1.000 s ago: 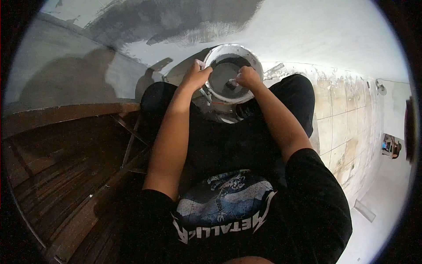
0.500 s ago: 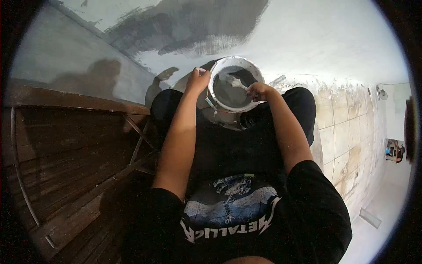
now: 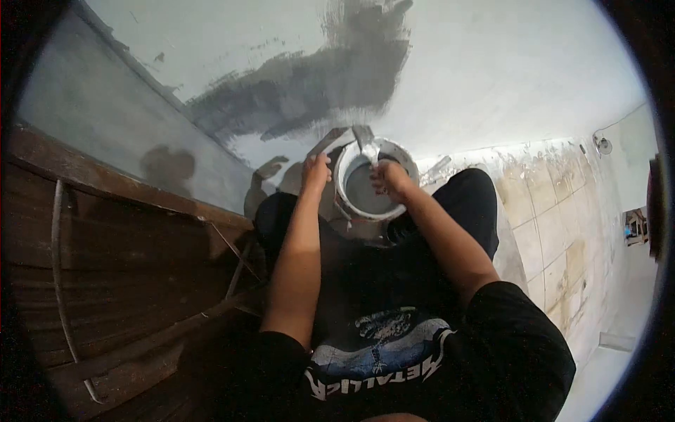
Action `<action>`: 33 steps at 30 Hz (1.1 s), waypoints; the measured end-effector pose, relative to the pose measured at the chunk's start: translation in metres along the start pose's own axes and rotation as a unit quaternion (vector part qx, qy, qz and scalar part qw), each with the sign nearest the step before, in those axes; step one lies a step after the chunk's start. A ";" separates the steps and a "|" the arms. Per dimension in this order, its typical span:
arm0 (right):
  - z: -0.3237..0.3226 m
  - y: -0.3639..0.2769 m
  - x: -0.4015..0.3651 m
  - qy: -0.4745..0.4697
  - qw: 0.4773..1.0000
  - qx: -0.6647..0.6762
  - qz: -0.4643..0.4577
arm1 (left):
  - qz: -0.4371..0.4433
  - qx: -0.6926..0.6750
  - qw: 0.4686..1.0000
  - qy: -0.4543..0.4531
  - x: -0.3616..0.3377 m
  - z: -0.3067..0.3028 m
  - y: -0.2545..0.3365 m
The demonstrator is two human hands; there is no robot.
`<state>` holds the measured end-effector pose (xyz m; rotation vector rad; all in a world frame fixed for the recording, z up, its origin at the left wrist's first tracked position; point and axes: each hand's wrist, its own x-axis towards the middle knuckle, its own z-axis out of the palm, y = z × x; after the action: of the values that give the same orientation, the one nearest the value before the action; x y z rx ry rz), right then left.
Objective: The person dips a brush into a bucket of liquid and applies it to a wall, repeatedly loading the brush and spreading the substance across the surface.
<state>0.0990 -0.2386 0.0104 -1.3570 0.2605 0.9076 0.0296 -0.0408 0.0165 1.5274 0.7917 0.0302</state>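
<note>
A round white bucket [image 3: 411,172] of grey liquid stands between my knees. My right hand [image 3: 391,179] is closed round the handle of a paintbrush [image 3: 364,137], above the bucket. The brush's bristles point away from me, over the far rim, toward the wall. At the bucket's left side is my left hand [image 3: 317,172], its fingers curled close to the rim; whether they grip anything is hard to make out. On the wall beyond is a dark grey painted patch [image 3: 302,88].
Dark brown wooden furniture with metal rods [image 3: 140,246] lies close on my left. A pale wall [image 3: 506,63] rises in front. Stained floor tiles [image 3: 555,218] stretch to the right, and a small fan [image 3: 603,145] is at the far right.
The brush has come up out of the bucket to its far rim, in my right hand. My view has tilted, so the bucket and hands appear lower and more of the wall patch shows.
</note>
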 end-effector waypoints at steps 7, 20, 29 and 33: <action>0.062 -0.012 0.002 -0.004 0.989 -0.070 -0.128 | 0.013 -0.082 0.997 -0.003 0.021 0.004 -0.022; 0.082 0.016 0.021 0.214 0.847 -0.258 -0.413 | 0.001 -0.091 0.996 -0.012 0.019 0.003 -0.016; 0.075 0.032 0.019 0.262 0.879 -0.269 -0.293 | -0.024 -0.097 0.995 0.006 0.025 0.002 -0.023; 0.095 0.006 0.023 0.228 0.860 -0.207 -0.407 | 0.010 -0.105 0.994 0.003 0.018 0.000 -0.019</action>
<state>0.0783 -0.1432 0.0146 -1.8546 -0.1739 -0.0977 0.0342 -0.0337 -0.0085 1.3355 0.7528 0.1291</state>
